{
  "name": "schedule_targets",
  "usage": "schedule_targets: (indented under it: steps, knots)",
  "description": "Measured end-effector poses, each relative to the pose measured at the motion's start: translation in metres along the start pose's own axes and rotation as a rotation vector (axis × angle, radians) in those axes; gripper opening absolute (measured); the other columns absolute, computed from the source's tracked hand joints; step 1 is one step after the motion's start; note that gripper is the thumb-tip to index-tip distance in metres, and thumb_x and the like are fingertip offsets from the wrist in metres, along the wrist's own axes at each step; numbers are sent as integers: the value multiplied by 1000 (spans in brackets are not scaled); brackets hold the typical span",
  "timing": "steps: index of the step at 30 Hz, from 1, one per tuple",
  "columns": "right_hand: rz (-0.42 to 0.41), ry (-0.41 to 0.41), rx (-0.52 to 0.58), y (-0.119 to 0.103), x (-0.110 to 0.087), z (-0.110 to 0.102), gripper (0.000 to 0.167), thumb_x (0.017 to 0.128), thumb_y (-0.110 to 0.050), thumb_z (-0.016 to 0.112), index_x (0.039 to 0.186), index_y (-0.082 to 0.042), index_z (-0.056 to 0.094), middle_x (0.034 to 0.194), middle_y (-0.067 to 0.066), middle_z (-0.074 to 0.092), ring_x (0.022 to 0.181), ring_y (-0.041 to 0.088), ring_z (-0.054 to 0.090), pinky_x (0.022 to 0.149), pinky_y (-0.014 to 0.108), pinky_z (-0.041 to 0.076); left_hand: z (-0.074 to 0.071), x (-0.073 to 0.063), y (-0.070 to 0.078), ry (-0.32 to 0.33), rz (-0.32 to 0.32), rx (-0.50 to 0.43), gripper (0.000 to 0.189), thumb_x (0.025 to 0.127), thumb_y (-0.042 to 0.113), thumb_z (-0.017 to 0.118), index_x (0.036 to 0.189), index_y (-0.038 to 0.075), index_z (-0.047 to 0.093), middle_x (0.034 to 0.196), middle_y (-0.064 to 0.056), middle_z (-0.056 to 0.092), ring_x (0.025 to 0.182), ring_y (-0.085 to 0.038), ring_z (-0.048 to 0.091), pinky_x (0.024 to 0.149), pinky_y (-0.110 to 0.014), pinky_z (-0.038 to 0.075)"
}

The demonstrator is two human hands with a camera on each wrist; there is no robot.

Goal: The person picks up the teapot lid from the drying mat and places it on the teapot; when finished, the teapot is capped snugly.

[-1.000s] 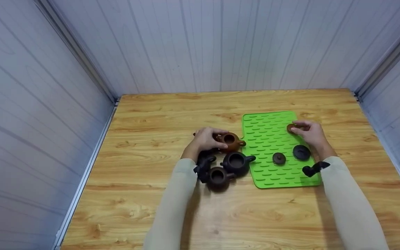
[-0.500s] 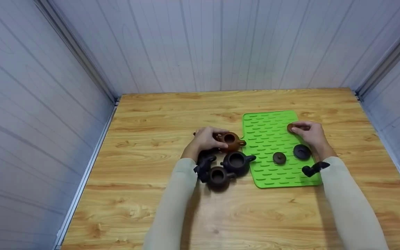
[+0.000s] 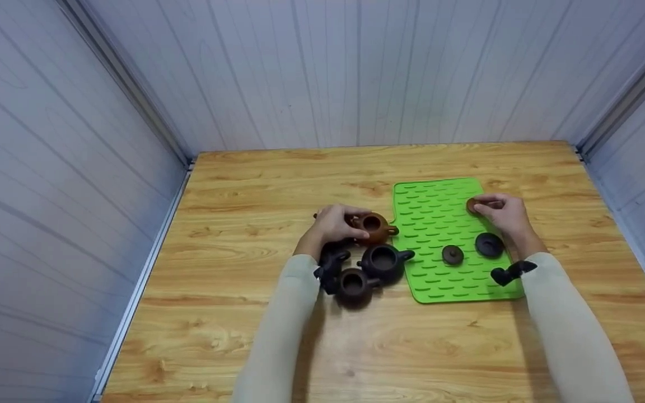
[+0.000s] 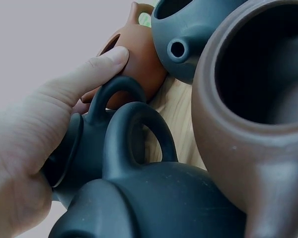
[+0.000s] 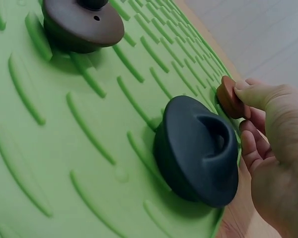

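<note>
My left hand (image 3: 332,224) grips a small reddish-brown clay teapot (image 3: 377,234) by its side, left of the green mat. The teapot is lidless, and in the left wrist view the thumb lies along its rim. My right hand (image 3: 508,217) pinches a matching reddish-brown lid (image 5: 231,98) between thumb and fingers at the mat's right edge. Near that hand, a black lid (image 5: 193,148) with a looped knob rests on the mat. A dark brown lid (image 3: 453,255) lies to its left.
A lidless black teapot (image 3: 385,277) and a lidless brown teapot (image 3: 354,300) stand close to the left hand. Two dark lidded teapots, one in front (image 4: 179,198), sit beneath the left wrist. The ridged green mat (image 3: 426,210) covers the table's right part. Panelled walls (image 3: 322,73) surround the table.
</note>
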State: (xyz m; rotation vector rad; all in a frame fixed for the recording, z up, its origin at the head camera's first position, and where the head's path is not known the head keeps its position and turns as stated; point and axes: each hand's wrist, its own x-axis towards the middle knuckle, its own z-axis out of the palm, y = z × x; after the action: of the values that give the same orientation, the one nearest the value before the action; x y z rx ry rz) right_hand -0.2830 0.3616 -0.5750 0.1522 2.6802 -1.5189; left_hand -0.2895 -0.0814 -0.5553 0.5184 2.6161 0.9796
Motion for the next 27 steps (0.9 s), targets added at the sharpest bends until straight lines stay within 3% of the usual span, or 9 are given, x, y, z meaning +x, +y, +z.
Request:
schedule_targets:
  steps: [5, 9, 12, 14, 16, 20, 22, 24, 27]
  knots:
    - [-32, 7, -38, -2, -1, -1, 44, 110, -29, 76, 142, 1, 74, 100, -26, 67, 91, -12, 62, 80, 8, 52, 8, 9, -18, 18, 18, -20, 61, 89, 52, 96, 146, 42, 76, 136, 11, 84, 127, -19, 75, 113, -48, 37]
    - [-38, 19, -38, -3, -2, -1, 45, 110, -30, 76, 142, 1, 75, 103, -23, 69, 92, -12, 62, 79, 9, 53, 11, 13, -25, 23, 38, -15, 63, 88, 56, 95, 146, 42, 75, 140, 12, 82, 132, -20, 74, 112, -47, 38]
    - [-41, 18, -28, -4, -2, -1, 44, 110, -28, 76, 143, 1, 74, 106, -19, 70, 92, -11, 62, 79, 10, 54, 7, 9, -18, 4, 32, -8, 64, 89, 54, 95, 148, 41, 74, 146, 11, 79, 140, -23, 71, 116, -50, 39]
    - [-36, 12, -21, -5, -2, -1, 44, 110, -27, 76, 143, 2, 74, 108, -17, 71, 92, -10, 62, 80, 10, 54, 11, 14, -25, 28, 47, 5, 64, 89, 58, 94, 148, 41, 75, 144, 12, 80, 136, -22, 72, 113, -47, 38]
    - [-24, 4, -4, -5, -1, 1, 44, 110, -26, 76, 144, 2, 73, 108, -16, 71, 92, -9, 62, 80, 10, 55, 7, 10, -19, 3, 30, -3, 63, 90, 56, 94, 148, 42, 74, 144, 12, 80, 137, -22, 72, 117, -50, 37]
    - [-12, -4, 11, -6, -1, 4, 44, 109, -26, 77, 143, 3, 73, 107, -16, 71, 93, -8, 63, 80, 12, 56, 12, 17, -27, 20, 32, -1, 64, 88, 57, 95, 146, 43, 75, 139, 13, 82, 134, -20, 73, 115, -50, 37]
    - [-27, -5, 3, -7, -1, 5, 44, 110, -26, 77, 143, 3, 73, 113, -10, 72, 93, -8, 63, 80, 12, 55, 10, 16, -24, 0, 14, 2, 64, 88, 55, 96, 148, 44, 74, 142, 13, 81, 138, -21, 72, 118, -53, 37]
    - [-48, -10, -10, -8, -2, 7, 42, 110, -26, 76, 142, 2, 74, 124, 0, 71, 94, -8, 62, 80, 12, 55, 14, 20, -30, 17, 24, -5, 65, 87, 56, 97, 147, 45, 75, 142, 14, 81, 138, -21, 72, 117, -51, 35]
    - [-78, -21, -11, -11, -5, 10, 41, 110, -25, 75, 141, 2, 75, 137, 11, 67, 96, -7, 61, 80, 12, 55, 9, 17, -22, -9, 3, -11, 64, 88, 53, 96, 148, 44, 74, 145, 11, 79, 142, -25, 70, 123, -55, 35]
